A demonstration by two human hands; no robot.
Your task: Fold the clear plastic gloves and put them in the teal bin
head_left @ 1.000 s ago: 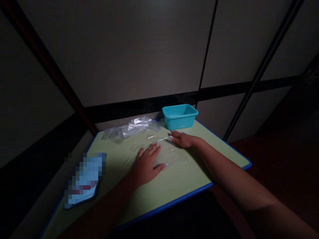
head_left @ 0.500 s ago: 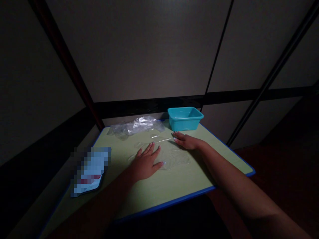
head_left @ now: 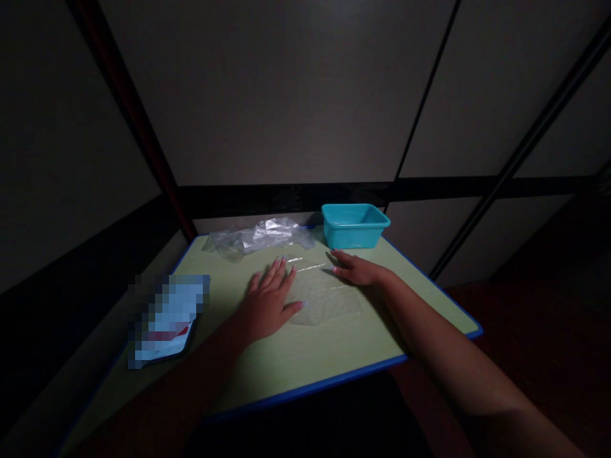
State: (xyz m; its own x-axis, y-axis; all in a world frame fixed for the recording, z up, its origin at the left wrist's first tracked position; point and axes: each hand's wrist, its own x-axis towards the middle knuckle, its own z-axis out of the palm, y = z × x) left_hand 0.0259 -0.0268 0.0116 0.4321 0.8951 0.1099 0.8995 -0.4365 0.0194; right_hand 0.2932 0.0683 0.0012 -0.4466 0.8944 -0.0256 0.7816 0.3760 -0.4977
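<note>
A thin clear plastic bag or sheet [head_left: 327, 299] lies flat on the light green table [head_left: 296, 375]. My left hand [head_left: 267, 304] rests with fingers spread over its left side, palm down. At its upper right, my right hand [head_left: 356, 267] lies with fingers stretched out and holds nothing. Just beyond my right hand stands a turquoise plastic basin [head_left: 356, 235]. Behind my left hand, toward the back edge, is a heap of crumpled clear plastic [head_left: 262, 238].
On the table's left side lies a dark-edged flat object [head_left: 172, 324], its surface blurred out. A panelled wall [head_left: 286, 95] rises directly behind the table, whose rim [head_left: 305, 388] is blue. The surroundings are dim.
My left hand has slid a little to the left across the plastic. My right hand stays nearly in place. The view has shifted slightly.
</note>
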